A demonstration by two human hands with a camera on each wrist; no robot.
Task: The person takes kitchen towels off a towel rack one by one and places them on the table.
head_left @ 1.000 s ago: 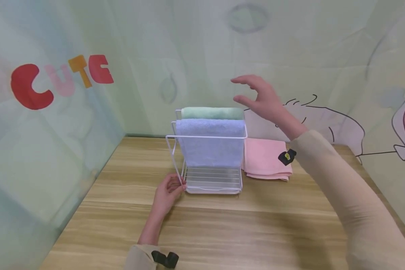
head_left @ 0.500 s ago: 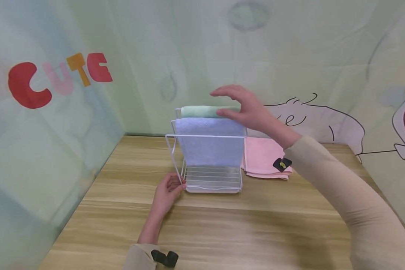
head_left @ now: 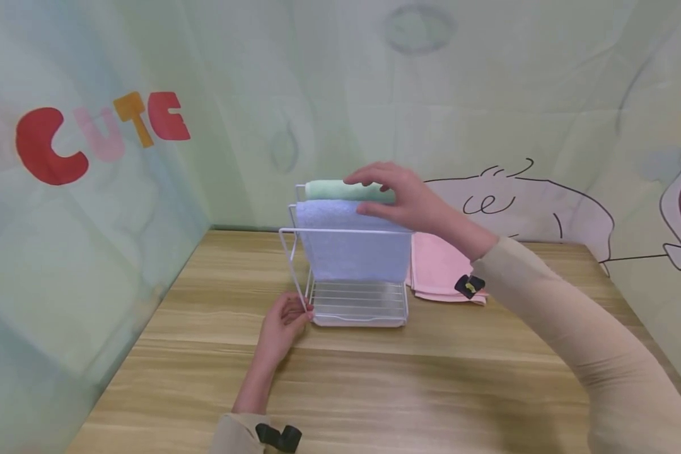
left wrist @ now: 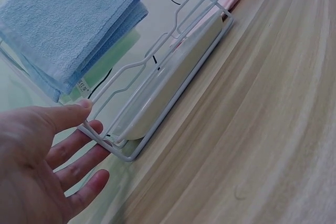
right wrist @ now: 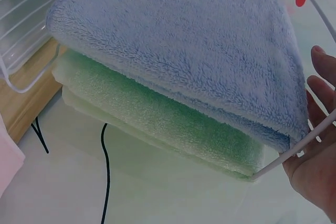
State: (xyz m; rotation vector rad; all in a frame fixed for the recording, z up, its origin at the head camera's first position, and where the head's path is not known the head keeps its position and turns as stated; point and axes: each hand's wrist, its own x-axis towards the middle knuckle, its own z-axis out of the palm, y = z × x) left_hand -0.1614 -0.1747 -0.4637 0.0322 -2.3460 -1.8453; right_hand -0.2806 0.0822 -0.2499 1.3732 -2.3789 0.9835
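Observation:
A white wire towel rack (head_left: 346, 231) stands on the table, with a blue towel (head_left: 354, 255) draped over its middle bar and a light green towel (head_left: 326, 189) over the rear one. At the rack's lower left corner, my left hand (head_left: 278, 328) pinches the wire between thumb and fingers; the left wrist view shows this hand (left wrist: 37, 156) there too. My right hand (head_left: 405, 195) is at the top of the towels, fingers loosely bent over the green one and thumb in front of the blue. In the right wrist view, fingertips are partly hidden behind the blue towel (right wrist: 184, 40).
A folded pink towel (head_left: 442, 268) lies right of the rack, partly behind my right forearm. The rack's base holds a pale drip tray (left wrist: 205, 40). Printed cloth walls surround the wooden table (head_left: 374, 384) at the back and sides.
My right hand has moved left and down from above the rack to the tops of the towels. The left hand stays at the rack's corner.

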